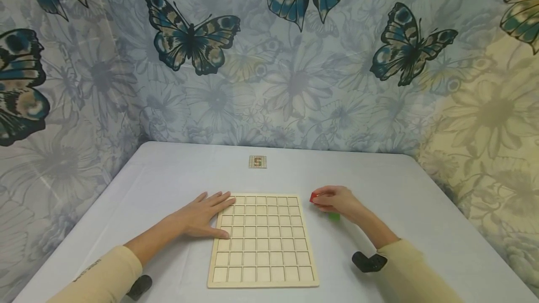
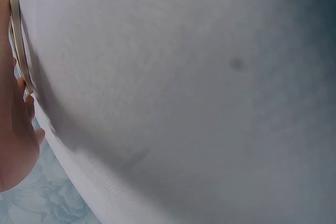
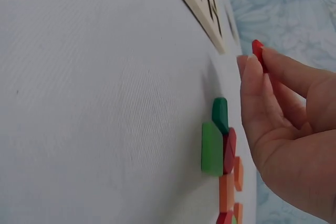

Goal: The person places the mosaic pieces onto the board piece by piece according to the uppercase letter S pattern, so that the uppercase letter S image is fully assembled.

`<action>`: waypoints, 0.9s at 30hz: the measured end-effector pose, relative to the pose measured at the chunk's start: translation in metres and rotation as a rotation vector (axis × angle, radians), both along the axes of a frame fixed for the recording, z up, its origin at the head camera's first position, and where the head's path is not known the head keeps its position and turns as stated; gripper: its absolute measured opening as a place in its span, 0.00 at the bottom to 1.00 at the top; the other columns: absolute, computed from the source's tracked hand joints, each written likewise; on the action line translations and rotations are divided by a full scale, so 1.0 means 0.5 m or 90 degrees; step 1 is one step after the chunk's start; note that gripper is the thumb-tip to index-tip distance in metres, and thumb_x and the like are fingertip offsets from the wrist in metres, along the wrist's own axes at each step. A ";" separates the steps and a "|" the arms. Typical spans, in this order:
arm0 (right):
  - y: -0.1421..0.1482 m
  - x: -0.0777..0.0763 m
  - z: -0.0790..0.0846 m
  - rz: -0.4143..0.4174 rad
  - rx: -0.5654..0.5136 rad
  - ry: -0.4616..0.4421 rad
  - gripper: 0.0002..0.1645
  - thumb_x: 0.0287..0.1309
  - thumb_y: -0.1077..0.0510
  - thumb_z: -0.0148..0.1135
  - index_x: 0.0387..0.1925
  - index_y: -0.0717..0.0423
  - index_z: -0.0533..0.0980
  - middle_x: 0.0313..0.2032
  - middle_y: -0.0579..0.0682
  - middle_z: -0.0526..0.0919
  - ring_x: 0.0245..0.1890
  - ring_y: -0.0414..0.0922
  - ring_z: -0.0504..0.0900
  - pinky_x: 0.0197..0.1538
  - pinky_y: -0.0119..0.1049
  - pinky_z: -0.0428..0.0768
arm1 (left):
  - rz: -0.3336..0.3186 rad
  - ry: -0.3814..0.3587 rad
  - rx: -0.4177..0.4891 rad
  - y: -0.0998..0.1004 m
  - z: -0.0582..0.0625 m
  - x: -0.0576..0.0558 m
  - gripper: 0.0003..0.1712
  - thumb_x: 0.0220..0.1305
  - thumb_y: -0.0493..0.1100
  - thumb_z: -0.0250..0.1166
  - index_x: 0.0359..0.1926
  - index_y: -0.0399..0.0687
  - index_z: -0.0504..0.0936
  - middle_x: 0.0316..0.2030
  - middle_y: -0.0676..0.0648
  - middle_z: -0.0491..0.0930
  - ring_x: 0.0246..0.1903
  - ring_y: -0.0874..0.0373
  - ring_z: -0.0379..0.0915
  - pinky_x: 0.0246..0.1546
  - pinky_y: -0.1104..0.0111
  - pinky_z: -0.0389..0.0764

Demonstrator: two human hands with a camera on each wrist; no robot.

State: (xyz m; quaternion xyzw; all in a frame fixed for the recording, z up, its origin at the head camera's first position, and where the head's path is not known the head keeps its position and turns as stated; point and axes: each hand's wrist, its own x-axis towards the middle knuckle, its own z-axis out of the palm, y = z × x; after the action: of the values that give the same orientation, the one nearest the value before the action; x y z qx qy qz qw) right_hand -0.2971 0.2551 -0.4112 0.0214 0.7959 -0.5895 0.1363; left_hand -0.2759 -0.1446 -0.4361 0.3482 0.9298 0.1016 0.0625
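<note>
A pale wooden board [image 1: 263, 245] with a grid of square recesses lies flat on the white table. My left hand [image 1: 203, 214] rests spread on its upper left edge, fingertips and thumb over the outer squares. The left wrist view catches part of that hand [image 2: 18, 145] beside the board's edge [image 2: 16, 30]. Right of the board's far corner, my right hand [image 1: 340, 201] pinches a small red piece [image 1: 313, 197] between thumb and fingers. In the right wrist view, the red piece [image 3: 257, 50] shows at the fingertips, raised above the table; the fingers hide most of it.
Beneath the right hand lie several coloured pieces, among them a light green block [image 3: 212, 149], a dark green one [image 3: 220, 115], a red one [image 3: 229, 149] and an orange one [image 3: 226, 192]. A small gridded card [image 1: 258, 162] with a figure lies near the table's back edge.
</note>
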 end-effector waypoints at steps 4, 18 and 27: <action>-0.022 -0.005 0.001 0.006 0.016 -0.005 0.20 0.57 0.64 0.66 0.50 0.69 0.76 0.39 0.56 0.84 0.38 0.45 0.84 0.41 0.38 0.82 | -0.002 -0.001 0.002 0.000 -0.003 0.000 0.54 0.55 0.76 0.55 0.74 0.49 0.54 0.73 0.43 0.49 0.70 0.44 0.44 0.65 0.42 0.44; -0.081 -0.027 -0.013 0.088 0.078 0.019 0.19 0.53 0.60 0.70 0.46 0.63 0.80 0.35 0.51 0.85 0.33 0.43 0.83 0.35 0.34 0.80 | -0.018 -0.022 -0.004 -0.005 0.002 -0.005 0.55 0.56 0.76 0.53 0.74 0.51 0.53 0.73 0.44 0.46 0.71 0.45 0.43 0.65 0.44 0.45; -0.108 -0.035 -0.010 0.152 0.080 0.017 0.16 0.54 0.61 0.69 0.45 0.63 0.81 0.35 0.52 0.84 0.31 0.44 0.84 0.37 0.36 0.82 | -0.013 -0.034 -0.015 -0.013 0.004 -0.008 0.56 0.54 0.78 0.53 0.75 0.53 0.51 0.74 0.44 0.44 0.71 0.45 0.42 0.65 0.44 0.45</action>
State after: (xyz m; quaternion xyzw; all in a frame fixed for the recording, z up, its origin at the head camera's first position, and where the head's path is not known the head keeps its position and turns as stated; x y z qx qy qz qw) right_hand -0.3144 0.2009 -0.4162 -0.0725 0.8298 -0.5184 0.1935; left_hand -0.2797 -0.1509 -0.4344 0.3539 0.9254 0.0995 0.0919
